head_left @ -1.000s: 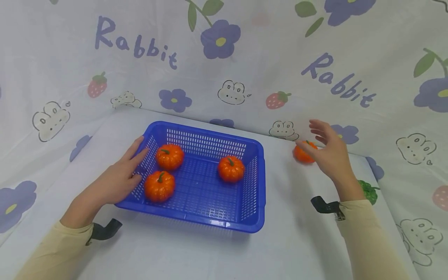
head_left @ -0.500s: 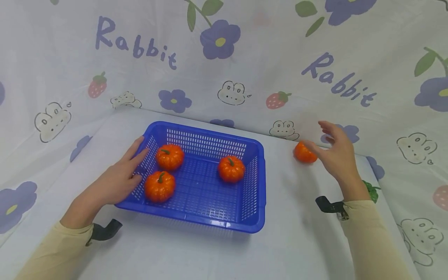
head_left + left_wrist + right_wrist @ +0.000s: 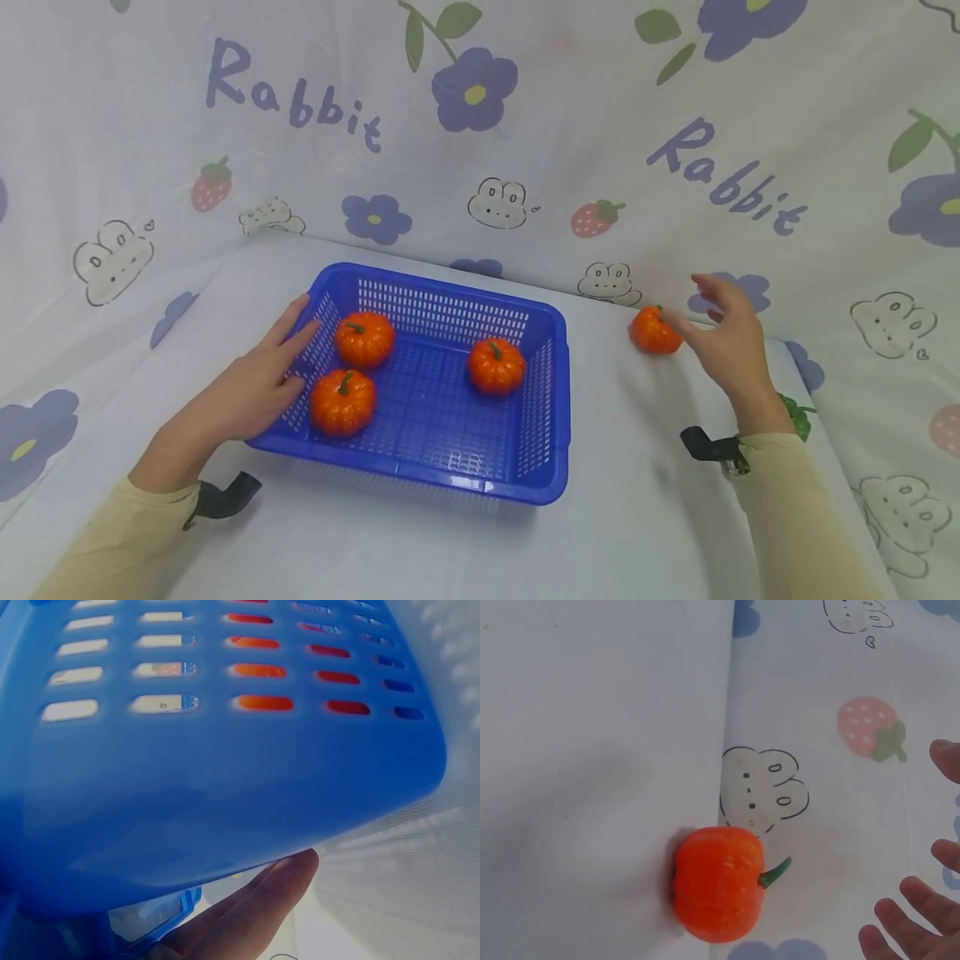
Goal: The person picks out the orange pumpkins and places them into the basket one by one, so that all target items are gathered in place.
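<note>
A blue slotted plastic basket [image 3: 397,467] stands on the white table with three small orange pumpkins inside. Two pumpkins, the rear one [image 3: 364,340] and the front one [image 3: 342,402], sit at its left end; another pumpkin [image 3: 497,367] is near the right wall. My left hand [image 3: 251,383] rests at the basket's left rim, fingers extended. The left wrist view shows fingers [image 3: 259,907] by the blue wall. My right hand [image 3: 727,342] hovers with parted fingers, holding nothing, beside a fourth orange pumpkin [image 3: 718,885] on the table's back edge; the thumb partly overlaps it in the head view.
A green vegetable-like object [image 3: 798,417] lies at the table's right edge, partly hidden behind my right wrist. A white cloth [image 3: 555,125] printed with rabbits and flowers hangs behind the table.
My right hand has drifted to the right and slightly down, away from the pumpkin at the back edge, exposing more of it. My left hand and the basket have stayed in place.
</note>
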Demonstrator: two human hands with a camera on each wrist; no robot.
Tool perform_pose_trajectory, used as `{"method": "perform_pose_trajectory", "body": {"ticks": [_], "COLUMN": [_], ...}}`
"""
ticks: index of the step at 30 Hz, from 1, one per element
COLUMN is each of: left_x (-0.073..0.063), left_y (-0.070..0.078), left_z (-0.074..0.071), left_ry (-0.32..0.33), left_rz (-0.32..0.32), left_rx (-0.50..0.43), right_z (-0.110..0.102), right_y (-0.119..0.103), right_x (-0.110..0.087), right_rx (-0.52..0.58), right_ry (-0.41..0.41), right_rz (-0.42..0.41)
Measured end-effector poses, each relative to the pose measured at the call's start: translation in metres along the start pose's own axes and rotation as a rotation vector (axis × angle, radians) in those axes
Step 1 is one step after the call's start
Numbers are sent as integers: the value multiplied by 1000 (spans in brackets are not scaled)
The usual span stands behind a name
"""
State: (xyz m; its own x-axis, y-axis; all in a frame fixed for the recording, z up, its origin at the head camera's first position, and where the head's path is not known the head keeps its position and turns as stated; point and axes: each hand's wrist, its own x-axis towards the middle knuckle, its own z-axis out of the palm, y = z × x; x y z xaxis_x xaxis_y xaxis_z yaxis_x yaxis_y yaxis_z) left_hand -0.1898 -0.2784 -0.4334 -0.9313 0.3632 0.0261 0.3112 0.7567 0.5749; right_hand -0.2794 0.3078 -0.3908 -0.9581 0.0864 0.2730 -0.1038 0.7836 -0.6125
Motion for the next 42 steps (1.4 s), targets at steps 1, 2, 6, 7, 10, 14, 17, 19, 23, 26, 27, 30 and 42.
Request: {"method": "perform_pose_trajectory", "body": {"ticks": [1,2,6,7,10,14,17,19,23,26,27,30,42], "left_x": [0,-1,-1,-1,-1,0,0,0,0,0,0,0,1], "left_y": [0,1,1,1,1,0,0,0,1,1,1,1,1], "left_z": [0,0,0,0,0,0,-1,-1,0,0,0,-1,2], "left_ry": [-1,-2,-1,-3,-7,-11,-13,-14,-10,-9,-11,-14,-14], "left_rz": [-1,-1,-3,-5,-9,-10,-9,-10,-4,-3,-6,-14,-15], "left_rx": [-1,-1,0,0,5,14,12,10,7,11,12,12,5], "right_z": [1,1,3,3,4,7,10,13,14,14,14,13,18], "right_y": [1,3,5,6,6,9,14,17,22,25,26,27,42], "right_x": [-1,-1,-1,0,1,3,5,6,8,10,10,11,11], "right_rx": [-2,-6,-18,-20,-17,9,20,22,26,25,29,46,45], "right_ry": [-3,-5,-2,0,3,8,11,8,1,2,2,2,-31], "right_rz": [4,5,8,10,23,51,68,76,104,122,126,127,171]}}
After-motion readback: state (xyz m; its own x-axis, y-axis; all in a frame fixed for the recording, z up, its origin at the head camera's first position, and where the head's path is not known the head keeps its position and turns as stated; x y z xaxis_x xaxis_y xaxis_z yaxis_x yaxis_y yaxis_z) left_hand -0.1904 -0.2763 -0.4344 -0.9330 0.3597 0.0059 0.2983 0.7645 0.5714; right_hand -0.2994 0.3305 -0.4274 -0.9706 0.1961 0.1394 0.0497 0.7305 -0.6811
